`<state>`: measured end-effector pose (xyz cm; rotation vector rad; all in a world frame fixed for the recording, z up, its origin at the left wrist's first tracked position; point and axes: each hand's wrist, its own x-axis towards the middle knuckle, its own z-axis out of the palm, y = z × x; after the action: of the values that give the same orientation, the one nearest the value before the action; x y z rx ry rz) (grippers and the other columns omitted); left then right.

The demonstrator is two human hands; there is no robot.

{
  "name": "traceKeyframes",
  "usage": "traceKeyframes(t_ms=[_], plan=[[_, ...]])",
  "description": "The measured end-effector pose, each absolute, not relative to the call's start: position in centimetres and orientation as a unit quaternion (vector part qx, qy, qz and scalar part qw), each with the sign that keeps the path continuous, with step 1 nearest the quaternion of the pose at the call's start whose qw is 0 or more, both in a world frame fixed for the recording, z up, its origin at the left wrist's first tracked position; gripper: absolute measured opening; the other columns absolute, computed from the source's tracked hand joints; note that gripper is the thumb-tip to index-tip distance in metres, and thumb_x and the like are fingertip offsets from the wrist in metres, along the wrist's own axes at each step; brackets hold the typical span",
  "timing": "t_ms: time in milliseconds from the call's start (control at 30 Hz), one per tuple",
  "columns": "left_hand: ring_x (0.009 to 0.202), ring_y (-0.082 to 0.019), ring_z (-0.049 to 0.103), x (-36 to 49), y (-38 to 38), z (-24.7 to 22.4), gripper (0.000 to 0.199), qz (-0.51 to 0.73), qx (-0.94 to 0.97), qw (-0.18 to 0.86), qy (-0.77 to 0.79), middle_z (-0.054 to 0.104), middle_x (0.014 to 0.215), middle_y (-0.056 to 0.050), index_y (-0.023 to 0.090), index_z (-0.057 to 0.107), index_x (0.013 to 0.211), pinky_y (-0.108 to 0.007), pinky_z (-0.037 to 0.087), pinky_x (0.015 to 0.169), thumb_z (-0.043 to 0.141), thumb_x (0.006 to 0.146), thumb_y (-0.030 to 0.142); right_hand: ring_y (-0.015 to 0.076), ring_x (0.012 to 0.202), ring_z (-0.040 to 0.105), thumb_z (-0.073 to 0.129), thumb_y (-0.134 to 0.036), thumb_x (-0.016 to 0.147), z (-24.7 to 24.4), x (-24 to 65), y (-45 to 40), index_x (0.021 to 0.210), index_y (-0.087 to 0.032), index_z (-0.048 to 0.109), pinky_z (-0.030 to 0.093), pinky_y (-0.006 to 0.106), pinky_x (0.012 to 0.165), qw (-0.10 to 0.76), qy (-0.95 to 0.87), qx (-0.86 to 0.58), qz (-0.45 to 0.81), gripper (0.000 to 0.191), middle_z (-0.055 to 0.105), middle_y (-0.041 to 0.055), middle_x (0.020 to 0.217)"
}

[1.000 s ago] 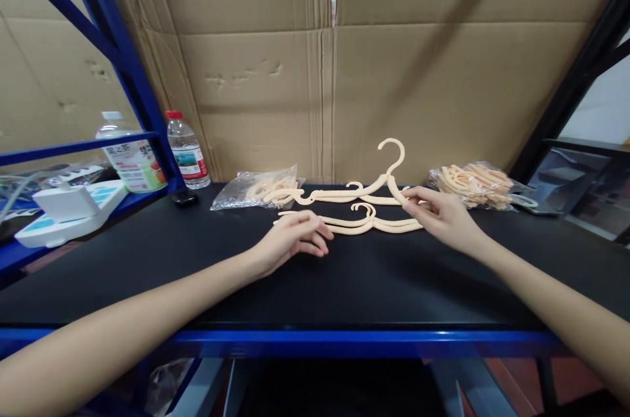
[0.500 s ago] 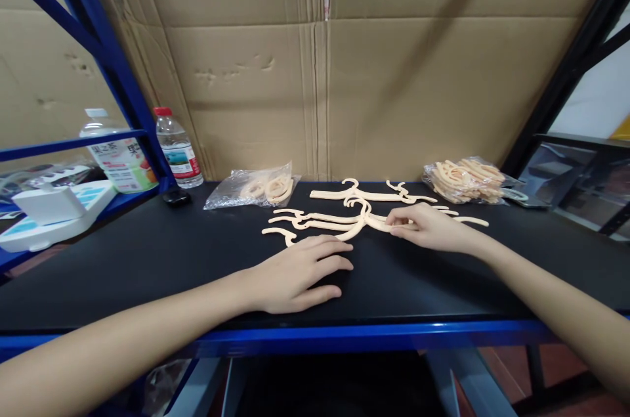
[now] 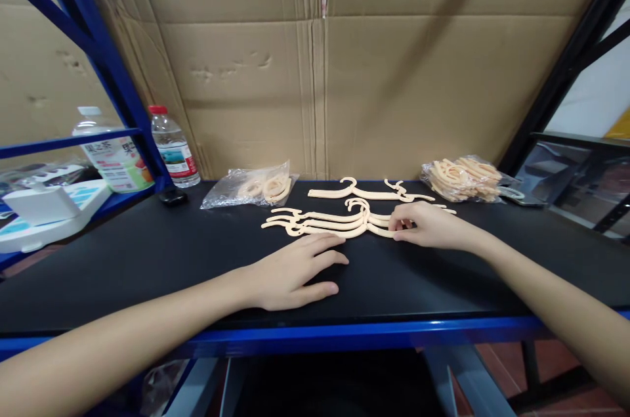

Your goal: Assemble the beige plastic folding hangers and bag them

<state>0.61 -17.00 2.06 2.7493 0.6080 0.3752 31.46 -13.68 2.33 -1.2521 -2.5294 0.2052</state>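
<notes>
Plainly, right fingers [image 3: 401, 214] pinching the front hanger [image 3: 378, 231], left fingers [image 3: 327, 259] loosely spread near it

The hangers [image 3: 339, 225] at the right grip [image 3: 424, 225] were plain pale peach, matching the bagged hangers [image 3: 460, 178] beyond it. Under the left grip [image 3: 293, 274], the desk [image 3: 374, 285] was solid black, edged in bright blue. Behind both grips, the cardboard [image 3: 246, 75] was tan. Far left of the left grip, the water bottle [image 3: 174, 148] had a red cap and a red, white and blue-green label; the larger bottle [image 3: 115, 164] had a white cap and a white label with pink, green and orange print; the power strip [image 3: 86, 203] was white with light-blue panels.
</notes>
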Motion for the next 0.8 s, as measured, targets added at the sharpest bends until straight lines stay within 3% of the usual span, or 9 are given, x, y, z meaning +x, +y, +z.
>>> traceKeyframes(t_ms=[500,800], plan=[[0.137,-0.031,0.032,0.3,-16.6,1.8,0.040,0.155,0.944,0.191,0.222,0.039,0.147,-0.011,0.025,0.056,0.127,-0.047,0.026,0.111,0.058,0.088,0.034,0.0159,0.068,0.056,0.058,-0.017,0.079,2.3,31.8,-13.1,0.082,-0.016,0.064,0.042,0.027,0.060,0.163,-0.873,-0.457,0.050,0.007,0.064,0.0041,0.077],[0.139,-0.027,0.028,0.4,-16.4,2.0,0.043,0.077,0.962,0.103,0.242,0.032,0.150,-0.013,0.023,0.046,0.133,-0.046,0.029,0.111,0.044,0.094,0.043,0.0161,0.068,0.055,0.059,-0.015,0.078,1.8,32.5,-12.1,0.078,-0.016,0.062,0.042,0.027,0.061,0.162,-0.868,-0.468,0.038,0.004,0.063,0.0041,0.076]])
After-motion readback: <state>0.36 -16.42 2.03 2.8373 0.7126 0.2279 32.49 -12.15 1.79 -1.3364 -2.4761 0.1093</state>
